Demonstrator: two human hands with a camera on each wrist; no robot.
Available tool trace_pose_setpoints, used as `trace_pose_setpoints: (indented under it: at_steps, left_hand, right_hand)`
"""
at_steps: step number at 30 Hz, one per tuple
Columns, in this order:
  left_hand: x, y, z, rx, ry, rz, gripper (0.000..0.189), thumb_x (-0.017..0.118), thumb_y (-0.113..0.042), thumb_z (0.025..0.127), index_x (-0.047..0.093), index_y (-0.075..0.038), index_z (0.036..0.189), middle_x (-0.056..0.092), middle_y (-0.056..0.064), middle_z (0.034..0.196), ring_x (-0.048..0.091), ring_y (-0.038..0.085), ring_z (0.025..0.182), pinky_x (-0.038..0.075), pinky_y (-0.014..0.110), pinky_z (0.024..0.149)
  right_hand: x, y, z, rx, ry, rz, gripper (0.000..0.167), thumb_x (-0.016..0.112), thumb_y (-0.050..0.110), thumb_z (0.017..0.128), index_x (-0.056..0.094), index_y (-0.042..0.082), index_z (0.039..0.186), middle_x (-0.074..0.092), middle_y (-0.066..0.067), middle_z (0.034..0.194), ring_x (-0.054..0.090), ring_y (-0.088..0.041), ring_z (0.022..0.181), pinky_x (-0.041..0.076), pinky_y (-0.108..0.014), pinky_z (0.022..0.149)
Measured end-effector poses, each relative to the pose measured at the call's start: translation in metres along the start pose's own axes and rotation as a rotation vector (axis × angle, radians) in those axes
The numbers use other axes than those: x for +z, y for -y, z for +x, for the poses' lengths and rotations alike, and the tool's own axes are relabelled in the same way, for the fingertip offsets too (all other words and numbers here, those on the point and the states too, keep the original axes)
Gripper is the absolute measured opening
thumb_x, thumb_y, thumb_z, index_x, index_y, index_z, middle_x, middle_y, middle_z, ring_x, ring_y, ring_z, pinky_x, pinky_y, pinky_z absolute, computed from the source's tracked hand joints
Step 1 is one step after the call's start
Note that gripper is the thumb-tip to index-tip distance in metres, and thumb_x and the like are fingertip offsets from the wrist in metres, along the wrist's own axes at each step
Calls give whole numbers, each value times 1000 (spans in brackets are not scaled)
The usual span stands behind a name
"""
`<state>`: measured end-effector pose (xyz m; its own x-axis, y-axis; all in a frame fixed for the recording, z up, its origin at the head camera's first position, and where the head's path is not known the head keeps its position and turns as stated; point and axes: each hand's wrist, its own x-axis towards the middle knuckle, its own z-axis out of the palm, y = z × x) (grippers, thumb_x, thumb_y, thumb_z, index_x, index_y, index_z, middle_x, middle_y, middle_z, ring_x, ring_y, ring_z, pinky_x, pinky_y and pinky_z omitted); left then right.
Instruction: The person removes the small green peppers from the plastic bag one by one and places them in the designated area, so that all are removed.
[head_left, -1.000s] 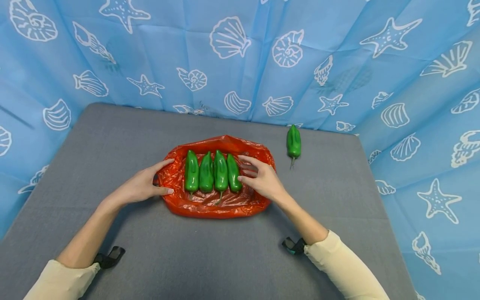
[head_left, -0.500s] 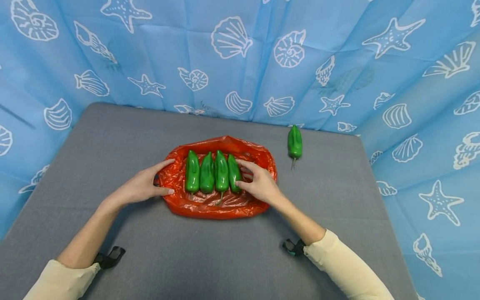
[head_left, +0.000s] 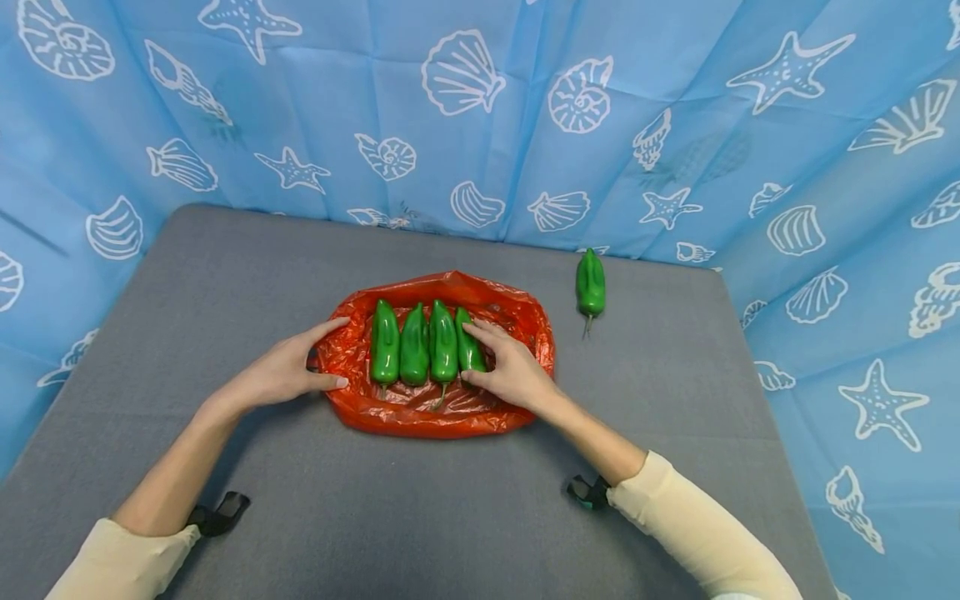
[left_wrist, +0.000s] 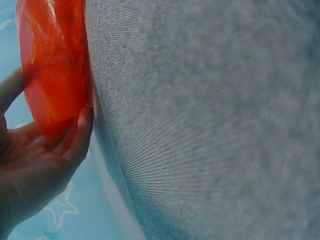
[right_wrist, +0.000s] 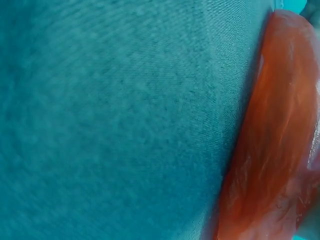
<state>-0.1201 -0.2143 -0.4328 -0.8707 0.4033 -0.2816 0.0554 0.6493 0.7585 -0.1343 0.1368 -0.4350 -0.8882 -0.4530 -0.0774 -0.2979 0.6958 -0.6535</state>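
Observation:
A red plastic bag (head_left: pixel 442 427), spread open into an oval, lies on the grey table, with several green peppers standing side by side in a row inside. At its left end my left hand (head_left: pixel 281 371) grips the bag; in the left wrist view the fingers curl round the red plastic (left_wrist: pixel 55 65). My right hand (head_left: pixel 517 375) reaches into the bag and holds the rightmost green pepper (head_left: pixel 470 350), thumb towards its near end and fingers towards its far end. Part of that pepper is hidden by the hand. The right wrist view shows mostly the bag's side (right_wrist: pixel 275 135).
Another green pepper (head_left: pixel 591 283) lies by itself near the table's back edge, right of the bag. The grey table (head_left: pixel 420 517) surrounds the bag. A blue curtain (head_left: pixel 315 100) with white shells and starfish hangs behind and along the sides.
My right hand has moved left, from beside the rightmost pepper in the row to over it, fingers now around it. The left hand has stayed on the bag.

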Motion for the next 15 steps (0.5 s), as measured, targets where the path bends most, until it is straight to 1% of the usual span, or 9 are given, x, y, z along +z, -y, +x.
trace_pose_setpoints:
  at_steps: [4, 7, 11, 15]
  left_hand:
    - [0, 0, 0, 5, 2, -7, 93, 76, -34, 88, 21, -10, 159, 28, 32, 155, 33, 51, 137, 32, 67, 106]
    - [0, 1, -1, 16, 1, -13, 92, 76, -34, 89, 21, -9, 159, 29, 32, 154, 33, 51, 137, 33, 66, 106]
    - [0, 1, -1, 26, -1, -12, 92, 76, -34, 89, 22, -9, 158, 30, 32, 154, 34, 50, 137, 33, 66, 106]
    - [0, 1, -2, 23, -1, -10, 91, 76, -34, 89, 22, -9, 158, 29, 32, 154, 34, 50, 137, 33, 66, 106]
  right_hand:
    - [1, 3, 0, 15, 37, -31, 82, 82, 24, 84, 39, 12, 153, 30, -16, 160, 29, -34, 146, 30, -50, 115]
    - [2, 4, 1, 19, 55, -42, 86, 82, 22, 83, 35, 12, 155, 27, -17, 161, 28, -36, 145, 30, -51, 115]
    - [4, 4, 2, 21, 54, -51, 86, 81, 21, 84, 33, 12, 156, 26, -17, 161, 30, -36, 145, 30, -49, 115]
    - [4, 3, 2, 21, 50, -59, 85, 80, 22, 86, 33, 12, 156, 26, -16, 161, 30, -35, 145, 31, -49, 115]
